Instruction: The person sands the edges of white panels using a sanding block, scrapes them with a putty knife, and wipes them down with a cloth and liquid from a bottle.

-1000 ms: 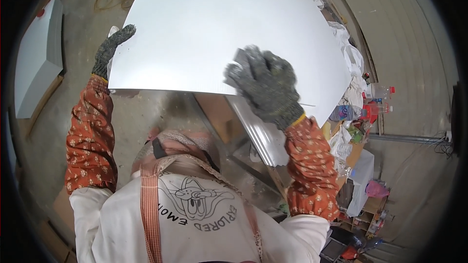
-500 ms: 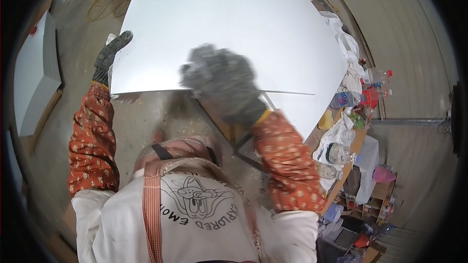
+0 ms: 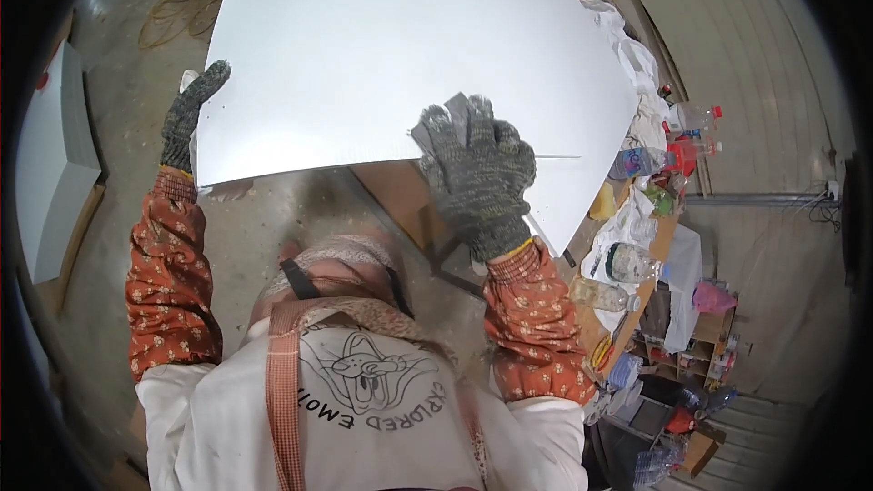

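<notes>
Holding a large white sheet panel [image 3: 400, 55] out in front of the body, the person gripped it at two places along its near part. The left hand [image 3: 188, 118], in a grey knit glove, clasped the panel's left edge, its fingers [image 3: 215, 75] curled around the rim. The right hand [image 3: 477, 173], gloved likewise, lay flat on the panel's near right corner area with its fingers [image 3: 455, 123] spread across the white surface. Below the panel, part of a brown tabletop [image 3: 400, 200] showed between the hands. At the right, a cluttered workbench [image 3: 637, 282] carried plastic bottles [image 3: 696, 118] and white cloths [image 3: 637, 55]. At the far left, a white board [image 3: 50, 164] rested on the concrete floor [image 3: 127, 45].
</notes>
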A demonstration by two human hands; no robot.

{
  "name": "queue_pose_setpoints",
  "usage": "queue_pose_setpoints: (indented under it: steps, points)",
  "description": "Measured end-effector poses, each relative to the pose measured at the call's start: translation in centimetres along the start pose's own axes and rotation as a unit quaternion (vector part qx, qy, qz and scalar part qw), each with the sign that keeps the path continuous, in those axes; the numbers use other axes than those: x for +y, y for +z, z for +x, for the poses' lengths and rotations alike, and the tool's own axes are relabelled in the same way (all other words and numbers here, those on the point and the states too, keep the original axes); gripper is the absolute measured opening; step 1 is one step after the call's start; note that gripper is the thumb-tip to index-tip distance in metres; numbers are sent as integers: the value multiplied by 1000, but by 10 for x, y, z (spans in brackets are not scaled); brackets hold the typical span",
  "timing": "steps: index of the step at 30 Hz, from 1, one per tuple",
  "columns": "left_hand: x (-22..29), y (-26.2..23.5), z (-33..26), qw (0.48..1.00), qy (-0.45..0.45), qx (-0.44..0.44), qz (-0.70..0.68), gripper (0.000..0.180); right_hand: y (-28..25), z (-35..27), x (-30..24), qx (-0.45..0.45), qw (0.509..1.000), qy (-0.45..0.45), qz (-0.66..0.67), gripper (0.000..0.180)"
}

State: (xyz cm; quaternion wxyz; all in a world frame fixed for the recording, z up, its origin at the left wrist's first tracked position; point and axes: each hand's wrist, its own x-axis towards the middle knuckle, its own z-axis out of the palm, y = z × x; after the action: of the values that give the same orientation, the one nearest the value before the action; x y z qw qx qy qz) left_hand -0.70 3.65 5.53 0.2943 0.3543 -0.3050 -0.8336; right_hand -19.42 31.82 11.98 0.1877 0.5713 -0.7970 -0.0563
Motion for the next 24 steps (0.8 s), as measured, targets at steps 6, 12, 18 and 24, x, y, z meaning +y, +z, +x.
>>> queue_pose_setpoints:
  steps: [6,12,18,24]
  points:
    - [-2,-9,7,998,32,-48,27,25,11,-9,0,-28,996,69,43,48]
    - [-5,-36,22,997,66,-42,19,19,1,-11,-13,-54,996,64,-19,53]
    - [3,-20,9,999,23,-11,39,27,-8,-7,-18,-23,996,58,-59,55]
    - [8,23,-12,997,40,-69,0,22,-23,-3,-14,-117,988,98,-27,51]
